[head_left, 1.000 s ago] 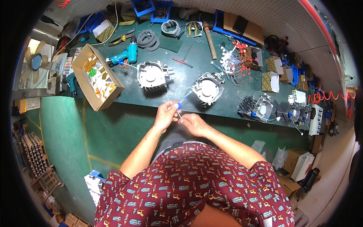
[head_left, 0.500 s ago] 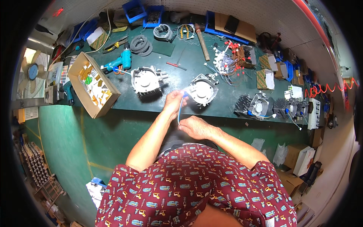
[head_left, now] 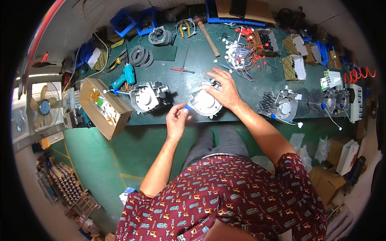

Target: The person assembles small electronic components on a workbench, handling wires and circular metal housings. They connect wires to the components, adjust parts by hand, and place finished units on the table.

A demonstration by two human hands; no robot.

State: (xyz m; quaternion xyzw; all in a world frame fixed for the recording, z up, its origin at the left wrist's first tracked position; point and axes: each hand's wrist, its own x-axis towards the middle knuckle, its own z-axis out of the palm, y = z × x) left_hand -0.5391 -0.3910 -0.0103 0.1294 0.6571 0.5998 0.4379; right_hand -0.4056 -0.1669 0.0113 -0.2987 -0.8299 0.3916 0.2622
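At the bench's near edge lies a pale metal motor housing [head_left: 207, 102] with a round bright centre. My left hand [head_left: 176, 121] is closed at its left side, thumb and fingers pinching a small blue sleeve [head_left: 187, 107] at the rim. My right hand [head_left: 227, 91] reaches over the housing's upper right, fingers apart and stretched out, thumb over the rim; the palm hides part of the housing. Left of it sits a similar finned housing [head_left: 145, 99] with a blue-sleeved wire lead. A red-handled screwdriver [head_left: 182, 70] lies beyond.
A carton of small parts [head_left: 110, 108] and a teal cordless drill [head_left: 126, 76] are at left. Wire leads [head_left: 241, 54] lie heaped at the back right, beside a hammer [head_left: 209, 39]. More finned housings [head_left: 283, 105] line the right edge.
My right hand has moved from the hanging wires in front of the bench up onto the housing's upper right, its fingers spreading. The left hand stays at the blue sleeve. The view has shifted.
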